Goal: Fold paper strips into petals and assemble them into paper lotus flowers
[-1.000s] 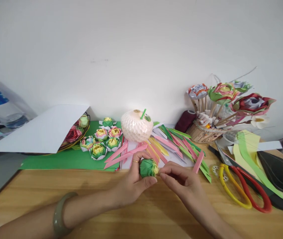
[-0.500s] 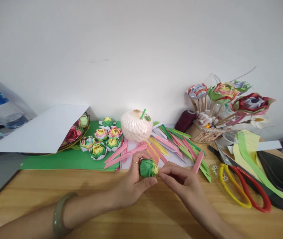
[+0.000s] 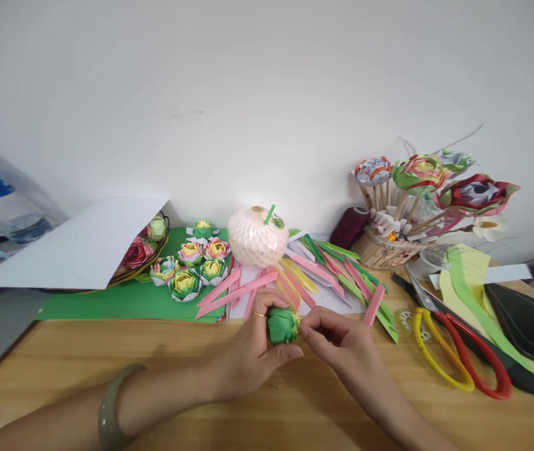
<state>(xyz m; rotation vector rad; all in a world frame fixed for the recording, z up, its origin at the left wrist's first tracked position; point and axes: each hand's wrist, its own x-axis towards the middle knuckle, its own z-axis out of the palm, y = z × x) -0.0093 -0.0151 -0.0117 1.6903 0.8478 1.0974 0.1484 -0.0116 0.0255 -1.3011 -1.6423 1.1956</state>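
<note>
In the head view, the left hand (image 3: 252, 351) cups the green paper flower (image 3: 282, 325), perhaps steadying it for the right hand's (image 3: 342, 341) pinched fingers.

Soft even light, faint shadows, slight blur

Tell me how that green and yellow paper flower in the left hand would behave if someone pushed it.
The paper flower would probably roll, given its rounded outer side. Being layered folded paper, it is likely light. Its thin petal edges might bend or crush under the left hand.
</note>
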